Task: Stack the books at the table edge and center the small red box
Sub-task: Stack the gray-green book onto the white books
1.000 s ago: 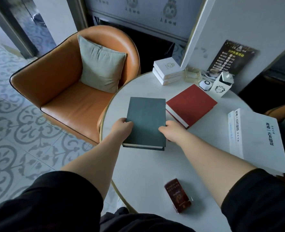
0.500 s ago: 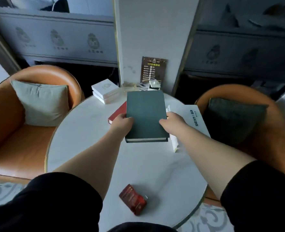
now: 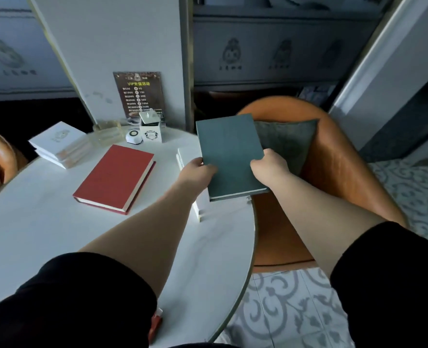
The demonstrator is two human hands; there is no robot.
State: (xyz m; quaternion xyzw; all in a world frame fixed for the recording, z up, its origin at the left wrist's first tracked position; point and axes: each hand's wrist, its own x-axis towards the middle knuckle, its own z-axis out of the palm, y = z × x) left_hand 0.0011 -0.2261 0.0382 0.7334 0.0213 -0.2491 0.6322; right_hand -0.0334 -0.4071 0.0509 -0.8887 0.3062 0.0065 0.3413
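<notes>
I hold a dark green book (image 3: 229, 151) with both hands, my left hand (image 3: 198, 170) on its left edge and my right hand (image 3: 269, 168) on its right edge. It hovers over a white book (image 3: 200, 207) that lies at the right edge of the round white table (image 3: 44, 229) and is mostly hidden beneath it. A red book (image 3: 116, 178) lies flat on the table to the left. The small red box (image 3: 155, 322) shows only as a sliver at the near table edge, behind my left sleeve.
At the back of the table stand a stack of white boxes (image 3: 58, 144), a glass ashtray (image 3: 107, 133), a white call button (image 3: 133, 136), a white holder (image 3: 150, 129) and a dark price sign (image 3: 140, 96). An orange armchair (image 3: 333, 159) with a dark cushion sits right of the table.
Both hands have carried the green book from the table's left side to the right, over the white book. The view has swung right, and the red box is now mostly hidden by my sleeve.
</notes>
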